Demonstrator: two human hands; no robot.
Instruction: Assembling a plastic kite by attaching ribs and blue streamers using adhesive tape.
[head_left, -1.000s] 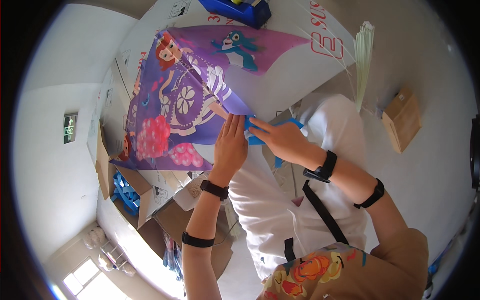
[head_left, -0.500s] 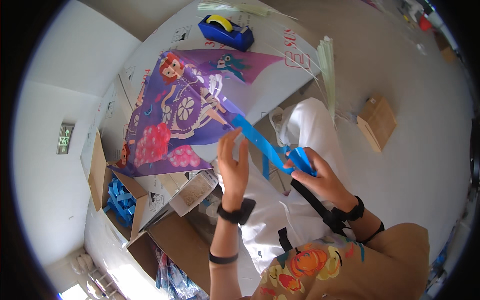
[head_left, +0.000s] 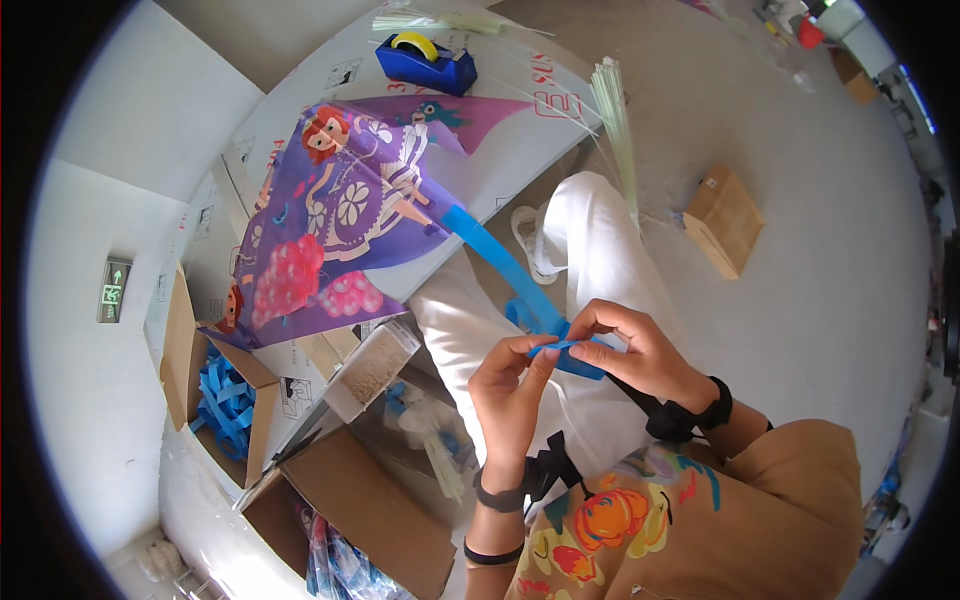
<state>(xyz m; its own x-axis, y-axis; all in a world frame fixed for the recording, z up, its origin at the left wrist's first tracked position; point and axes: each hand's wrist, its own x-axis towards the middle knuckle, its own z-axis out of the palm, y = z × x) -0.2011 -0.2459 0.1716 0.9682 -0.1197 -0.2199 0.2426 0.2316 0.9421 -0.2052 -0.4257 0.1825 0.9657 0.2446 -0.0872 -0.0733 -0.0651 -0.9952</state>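
Blue ribbon [head_left: 505, 268], one strip, runs from one purple kite [head_left: 340, 215] down to both hands; left hand [head_left: 510, 385] and right hand [head_left: 630, 350] pinch its end together between them.

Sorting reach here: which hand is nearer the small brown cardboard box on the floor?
Right. The right hand is below-left of the cardboard box; the left hand lies farther left.

blue tape dispenser [head_left: 428, 62] far up-left of the grip, on the white bench [head_left: 300, 110] | bundle of pale thin rods [head_left: 617, 120] above the grip | small cardboard box [head_left: 725, 220] up-right on the floor | clear container [head_left: 371, 368] just left | open carton of blue strips [head_left: 222, 400] far left
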